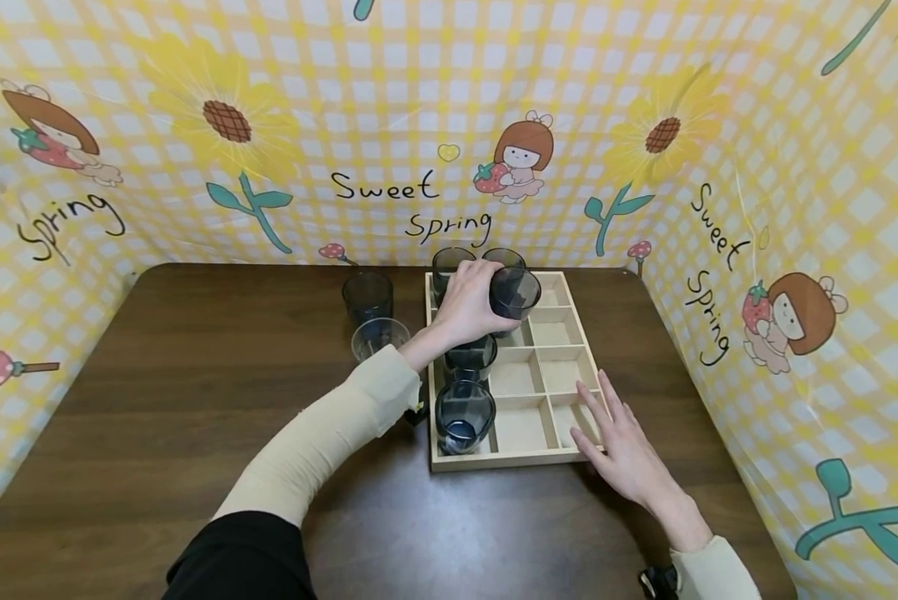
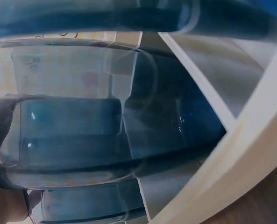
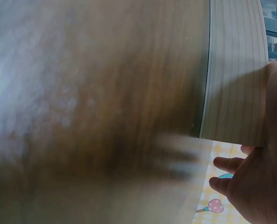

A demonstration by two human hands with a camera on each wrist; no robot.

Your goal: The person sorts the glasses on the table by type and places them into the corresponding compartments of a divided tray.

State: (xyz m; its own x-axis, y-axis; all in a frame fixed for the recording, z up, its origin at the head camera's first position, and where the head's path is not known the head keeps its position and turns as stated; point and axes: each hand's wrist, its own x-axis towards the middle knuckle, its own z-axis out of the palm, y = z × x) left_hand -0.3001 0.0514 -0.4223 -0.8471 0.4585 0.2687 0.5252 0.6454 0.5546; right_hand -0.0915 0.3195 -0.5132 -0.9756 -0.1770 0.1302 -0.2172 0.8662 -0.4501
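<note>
My left hand [image 1: 470, 304] grips a dark tinted glass [image 1: 515, 293] by its side, over the second column of a pale wooden compartment tray [image 1: 516, 458]. Other tinted glasses stand in the tray: one at the near left corner [image 1: 466, 417], another just behind it [image 1: 470, 357], and two along the back. Part of the left column is hidden by the hand. My right hand [image 1: 629, 454] rests with spread, straight fingers at the tray's near right corner. In the right wrist view it lies against the tray's wooden side [image 3: 236, 74].
Left of the tray, on the brown table [image 1: 179, 392], stand a dark glass [image 1: 368, 297] and, nearer, a paler glass [image 1: 380, 337] partly behind the left forearm. A yellow checked cloth [image 1: 389, 125] with flowers and cartoon figures walls the back and sides.
</note>
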